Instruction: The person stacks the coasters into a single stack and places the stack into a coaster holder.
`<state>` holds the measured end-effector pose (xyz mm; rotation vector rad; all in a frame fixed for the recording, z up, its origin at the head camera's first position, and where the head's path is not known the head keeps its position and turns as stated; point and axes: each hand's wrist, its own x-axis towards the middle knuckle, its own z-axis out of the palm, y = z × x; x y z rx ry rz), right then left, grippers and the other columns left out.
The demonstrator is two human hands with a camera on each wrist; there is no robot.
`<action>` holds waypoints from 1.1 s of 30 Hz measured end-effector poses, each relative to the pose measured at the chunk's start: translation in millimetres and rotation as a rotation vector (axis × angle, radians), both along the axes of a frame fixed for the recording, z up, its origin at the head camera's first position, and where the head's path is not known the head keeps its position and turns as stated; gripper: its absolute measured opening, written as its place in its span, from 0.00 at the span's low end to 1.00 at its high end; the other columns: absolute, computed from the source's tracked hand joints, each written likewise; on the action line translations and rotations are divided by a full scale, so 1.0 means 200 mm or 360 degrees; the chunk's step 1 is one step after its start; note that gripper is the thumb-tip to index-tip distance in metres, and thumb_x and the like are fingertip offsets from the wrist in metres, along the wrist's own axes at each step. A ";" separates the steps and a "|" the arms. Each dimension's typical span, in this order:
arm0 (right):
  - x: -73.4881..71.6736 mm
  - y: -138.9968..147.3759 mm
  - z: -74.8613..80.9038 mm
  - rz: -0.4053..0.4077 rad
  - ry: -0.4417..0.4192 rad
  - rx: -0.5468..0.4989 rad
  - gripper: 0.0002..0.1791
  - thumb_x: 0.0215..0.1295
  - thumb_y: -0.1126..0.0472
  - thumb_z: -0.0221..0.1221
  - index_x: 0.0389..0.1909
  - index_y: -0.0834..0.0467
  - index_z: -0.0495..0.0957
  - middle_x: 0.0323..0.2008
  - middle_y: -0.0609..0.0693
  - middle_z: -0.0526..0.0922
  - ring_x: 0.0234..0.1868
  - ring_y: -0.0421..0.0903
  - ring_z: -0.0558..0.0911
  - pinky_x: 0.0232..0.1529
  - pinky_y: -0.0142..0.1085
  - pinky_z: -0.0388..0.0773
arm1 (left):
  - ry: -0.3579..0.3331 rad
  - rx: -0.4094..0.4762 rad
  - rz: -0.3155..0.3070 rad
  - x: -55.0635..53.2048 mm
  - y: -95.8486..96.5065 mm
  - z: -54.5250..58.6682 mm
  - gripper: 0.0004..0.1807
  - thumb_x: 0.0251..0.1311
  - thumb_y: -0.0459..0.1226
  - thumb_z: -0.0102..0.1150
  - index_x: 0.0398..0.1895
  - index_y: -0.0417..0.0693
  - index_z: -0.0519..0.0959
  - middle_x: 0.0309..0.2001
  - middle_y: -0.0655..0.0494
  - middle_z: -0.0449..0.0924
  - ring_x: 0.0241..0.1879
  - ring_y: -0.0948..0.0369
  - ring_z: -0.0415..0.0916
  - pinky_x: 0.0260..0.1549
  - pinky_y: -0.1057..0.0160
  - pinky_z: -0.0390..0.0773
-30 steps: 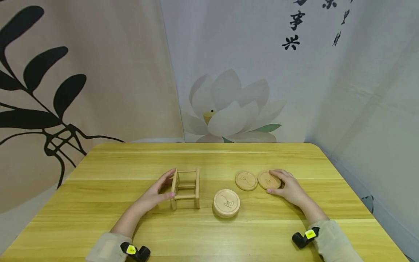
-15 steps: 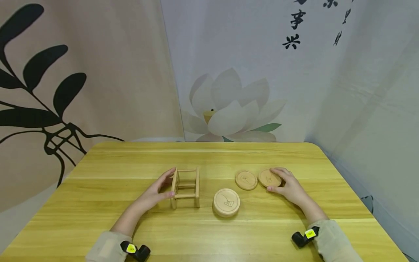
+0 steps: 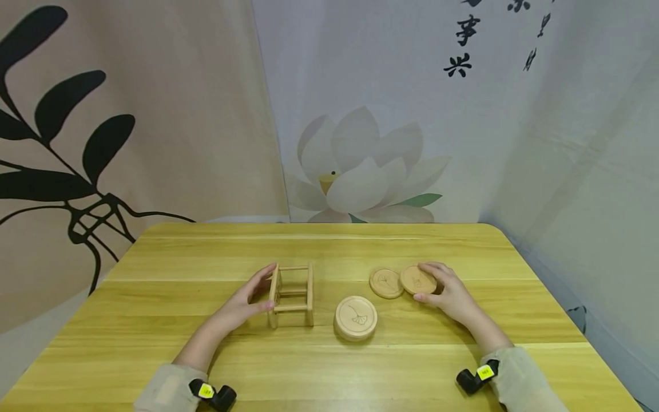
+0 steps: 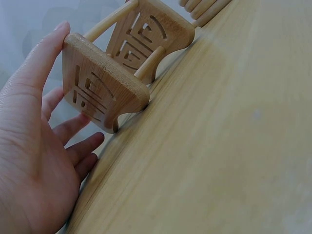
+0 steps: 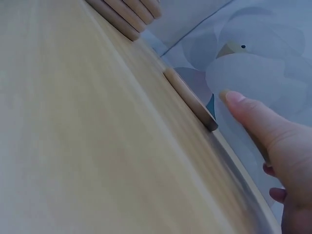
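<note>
My left hand point(image 3: 242, 306) holds the left side panel of a wooden coaster holder point(image 3: 291, 309), thumb at its near edge and fingers at its far edge. The left wrist view shows this panel point(image 4: 105, 73) with cut-out slots, and the holder standing on the table. My right hand point(image 3: 449, 290) pinches a round wooden coaster point(image 3: 418, 278) by its right side, raised off the table. That coaster overlaps the edge of a second coaster point(image 3: 383, 284) lying flat to its left. In the right wrist view the thumb point(image 5: 253, 112) hides most of the held coaster.
A stack of coasters point(image 3: 356, 318), the top one engraved with a ginkgo leaf, sits between the holder and the two coasters. The wooden table point(image 3: 329, 377) reaches back to a printed curtain point(image 3: 216, 114). Black wrist cameras point(image 3: 212, 395) sit at both sleeves.
My right hand has lifted its coaster and moved it slightly left, over the edge of the flat one. The left hand and the holder have stayed in place.
</note>
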<state>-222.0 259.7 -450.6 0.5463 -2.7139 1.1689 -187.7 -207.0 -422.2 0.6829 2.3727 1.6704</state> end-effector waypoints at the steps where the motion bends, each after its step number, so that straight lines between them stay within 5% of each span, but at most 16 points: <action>1: 0.00 0.00 0.00 0.0001 0.0004 -0.0005 0.42 0.44 0.48 0.68 0.60 0.59 0.66 0.58 0.56 0.63 0.60 0.58 0.58 0.56 0.58 0.52 | -0.0002 0.0001 0.0006 0.00 0.00 0.00 0.40 0.58 0.32 0.55 0.70 0.53 0.47 0.65 0.42 0.52 0.60 0.42 0.52 0.53 0.36 0.50; 33: 0.09 -0.24 0.09 0.0186 0.0138 -0.0083 0.42 0.39 0.50 0.71 0.58 0.56 0.69 0.57 0.51 0.67 0.58 0.53 0.61 0.55 0.56 0.55 | 0.0004 0.0022 0.0009 0.00 0.01 0.00 0.40 0.57 0.29 0.55 0.70 0.52 0.48 0.65 0.42 0.52 0.61 0.42 0.52 0.54 0.37 0.50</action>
